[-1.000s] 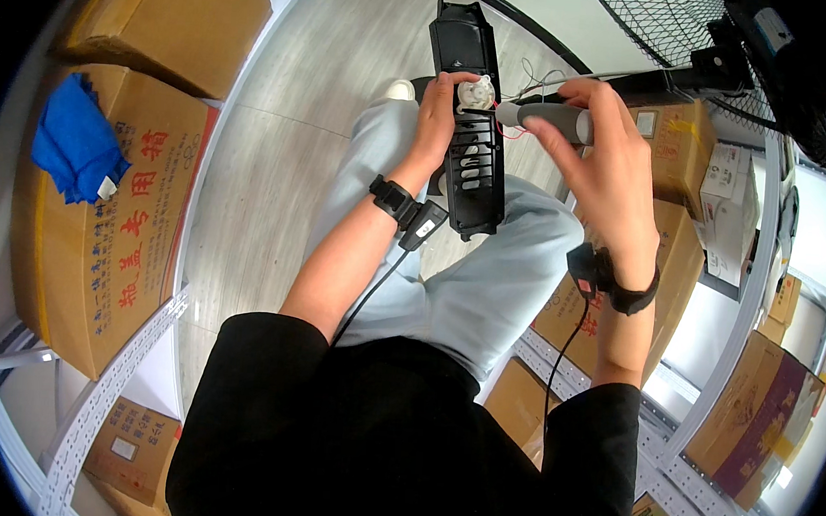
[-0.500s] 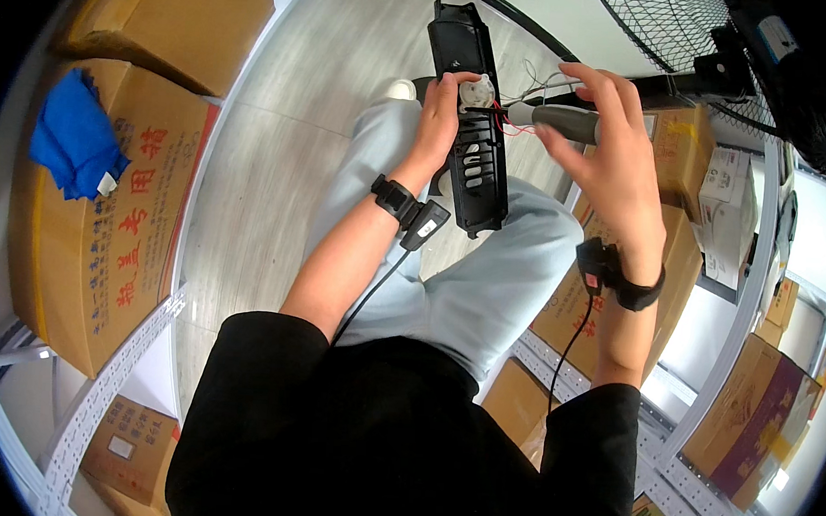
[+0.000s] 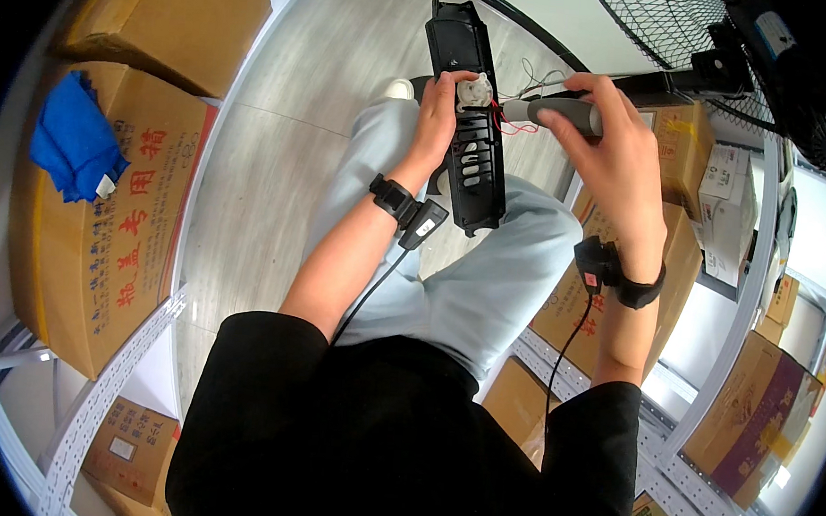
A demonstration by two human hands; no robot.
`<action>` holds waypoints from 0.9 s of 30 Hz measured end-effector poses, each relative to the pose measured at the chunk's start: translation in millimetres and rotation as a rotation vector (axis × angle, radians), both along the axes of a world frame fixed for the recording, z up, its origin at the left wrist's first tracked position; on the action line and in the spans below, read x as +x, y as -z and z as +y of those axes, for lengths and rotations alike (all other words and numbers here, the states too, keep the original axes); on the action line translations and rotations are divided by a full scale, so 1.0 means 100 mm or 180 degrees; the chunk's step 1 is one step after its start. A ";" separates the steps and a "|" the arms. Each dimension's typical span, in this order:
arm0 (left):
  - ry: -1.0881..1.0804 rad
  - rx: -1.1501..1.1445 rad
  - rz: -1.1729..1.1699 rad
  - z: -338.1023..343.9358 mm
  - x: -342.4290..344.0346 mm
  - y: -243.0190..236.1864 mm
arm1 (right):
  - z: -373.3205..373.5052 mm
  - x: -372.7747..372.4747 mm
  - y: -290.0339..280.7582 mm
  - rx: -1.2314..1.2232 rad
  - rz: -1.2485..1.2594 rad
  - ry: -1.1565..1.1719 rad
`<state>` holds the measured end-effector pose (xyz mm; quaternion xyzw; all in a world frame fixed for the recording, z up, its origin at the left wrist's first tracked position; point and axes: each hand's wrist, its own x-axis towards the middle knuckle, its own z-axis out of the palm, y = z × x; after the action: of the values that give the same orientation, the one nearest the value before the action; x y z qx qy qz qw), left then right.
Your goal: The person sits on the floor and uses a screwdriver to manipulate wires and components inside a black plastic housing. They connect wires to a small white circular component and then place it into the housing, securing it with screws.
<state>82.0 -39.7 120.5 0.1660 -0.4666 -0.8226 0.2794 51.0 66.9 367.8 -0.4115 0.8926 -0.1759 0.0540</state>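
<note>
My left hand (image 3: 434,119) grips the edge of a long black plastic housing (image 3: 479,188), its fingers beside a round whitish part (image 3: 476,92) seated in the housing. The housing has a row of slots and is tilted slightly over my knees. In my right hand (image 3: 621,129), the thumb and fingers pinch the thick end of a grey-handled screwdriver (image 3: 565,114). It lies crosswise, with its narrow end toward the whitish part; the tip is too small to make out. Thin red wires (image 3: 512,124) hang between the round part and the screwdriver.
Cardboard boxes (image 3: 103,230) sit on a white metal shelf to the left, with a blue cloth (image 3: 78,138) on one. At the upper right stands a black fan (image 3: 673,28) with a wire guard. More boxes (image 3: 744,411) fill the right shelf. Both wrists wear cabled black devices.
My right fingers, spread around the screwdriver handle before, have closed in on its end. The housing and left hand have barely shifted.
</note>
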 end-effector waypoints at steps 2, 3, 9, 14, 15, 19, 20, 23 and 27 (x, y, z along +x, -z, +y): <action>0.0039 0.0084 -0.0029 0.00 0.00 0.01 | -0.05 0.02 0.01 0.0465 0.0393 0.0338; 0.0012 0.0034 -0.0060 0.00 0.00 0.02 | -0.06 0.01 0.03 0.0352 0.0518 0.0255; -0.0067 -0.0176 -0.0045 0.00 0.02 -0.04 | 0.00 -0.03 0.09 -0.0589 0.0332 -0.0448; -0.0001 -0.0089 -0.0162 -0.02 0.02 -0.02 | -0.03 0.02 0.06 0.0111 0.0508 0.0076; -0.0025 -0.0094 -0.0134 -0.02 0.02 -0.01 | -0.02 0.02 0.05 -0.0225 0.0391 -0.0128; -0.0030 -0.0078 -0.0090 0.00 0.02 -0.04 | 0.04 -0.02 0.04 -0.0275 0.0222 -0.0349; -0.0026 -0.0079 -0.0102 0.00 0.01 -0.02 | 0.04 -0.02 0.05 -0.0151 0.0234 -0.0339; -0.0087 -0.0264 -0.0211 -0.01 0.01 0.01 | -0.03 -0.03 0.09 0.0192 0.0673 0.0204; -0.0108 -0.0185 -0.0191 -0.01 0.00 0.01 | -0.02 -0.07 0.06 -0.0255 0.0491 -0.0333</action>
<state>82.2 -40.8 119.4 0.1903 -0.4955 -0.7986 0.2838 44.2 64.8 362.2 -0.4717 0.8637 -0.1762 -0.0223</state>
